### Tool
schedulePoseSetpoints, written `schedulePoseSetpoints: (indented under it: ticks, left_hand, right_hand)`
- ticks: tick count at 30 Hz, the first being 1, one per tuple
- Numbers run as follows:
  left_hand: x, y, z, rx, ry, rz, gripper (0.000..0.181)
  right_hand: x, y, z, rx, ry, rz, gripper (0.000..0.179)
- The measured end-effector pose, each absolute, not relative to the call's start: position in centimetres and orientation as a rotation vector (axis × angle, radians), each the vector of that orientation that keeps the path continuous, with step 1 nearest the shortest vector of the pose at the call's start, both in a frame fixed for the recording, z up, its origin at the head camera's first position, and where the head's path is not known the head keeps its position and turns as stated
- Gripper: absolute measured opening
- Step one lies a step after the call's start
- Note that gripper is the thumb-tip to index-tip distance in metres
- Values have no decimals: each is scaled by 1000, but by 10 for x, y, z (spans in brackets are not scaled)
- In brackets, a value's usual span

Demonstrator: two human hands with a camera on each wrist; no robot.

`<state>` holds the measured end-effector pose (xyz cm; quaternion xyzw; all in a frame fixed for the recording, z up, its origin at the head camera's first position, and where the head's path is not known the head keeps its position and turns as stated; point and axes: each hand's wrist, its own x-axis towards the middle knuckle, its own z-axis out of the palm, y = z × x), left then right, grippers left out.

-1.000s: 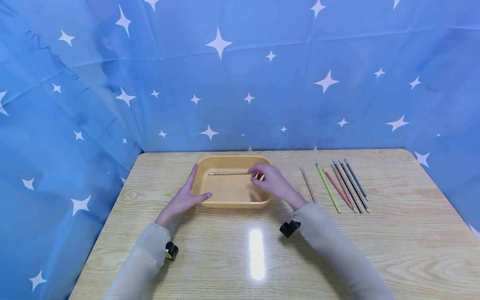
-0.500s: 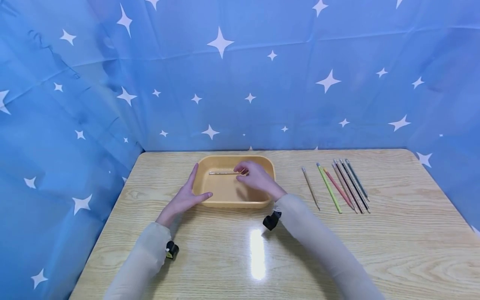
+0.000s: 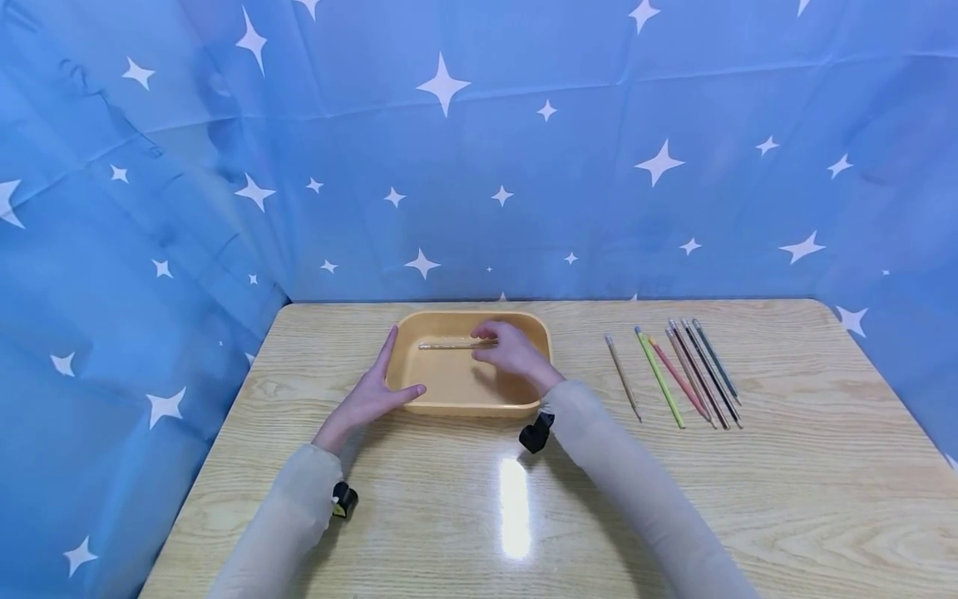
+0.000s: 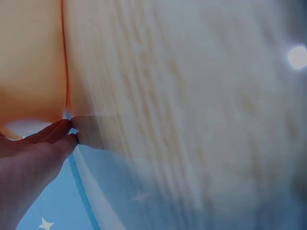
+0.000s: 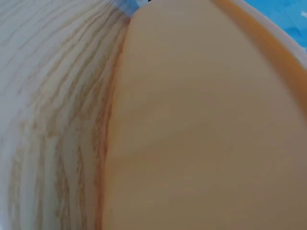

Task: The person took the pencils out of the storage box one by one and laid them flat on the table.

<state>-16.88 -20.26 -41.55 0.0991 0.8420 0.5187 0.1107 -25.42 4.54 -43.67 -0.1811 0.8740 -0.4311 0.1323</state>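
Note:
In the head view a shallow yellow-orange tray (image 3: 464, 410) stands on the wooden table. One pencil (image 3: 445, 346) lies crosswise inside it, towards the far side. My left hand (image 3: 370, 393) rests at the tray's left end, fingers extended along the outer wall, thumb over the near rim. Its fingertips touch the tray's outside (image 4: 29, 62) in the left wrist view. Over the pencil's right end is my right hand (image 3: 511, 349), finger and thumb bent and parted on either side of the pencil, which shows between them. The right wrist view shows the tray wall (image 5: 206, 120) but no hand.
Right of the tray lies a single brown pencil (image 3: 623, 378). Further right are a green pencil (image 3: 660, 377), a red pencil (image 3: 679, 379) and several dark pencils (image 3: 708, 372), side by side. A blue star-patterned cloth (image 3: 479, 166) hangs behind the table.
My right hand has moved left over the pencil in the tray, its finger and thumb now further apart. The pencil and my left hand have stayed in place; the view has shifted slightly.

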Motion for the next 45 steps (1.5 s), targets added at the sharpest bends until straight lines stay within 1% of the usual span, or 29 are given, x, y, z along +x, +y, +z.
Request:
schedulePoseSetpoints:
  ticks: [13,25,33,40,45]
  left_hand:
    - [-170,-201,-416,276,2482,1511,104]
    - [-172,-202,-420,271,2474,1515,104]
    - [-185,-212,-452,267,2525,1489,107]
    - [-186,-213,-456,275,2537,1491,107]
    - [-186,-213,-456,273,2540,1488,107]
  right_hand:
    - [-254,48,-445,-562,2618,-1083,30]
    - [-250,45,-445,-494,2632,-1023,37]
    - [-246,44,-445,-452,2635,-1019,43]
    - [-247,43,-445,-464,2691,-986,36]
    - [-246,44,-444,-427,2627,-1059,33]
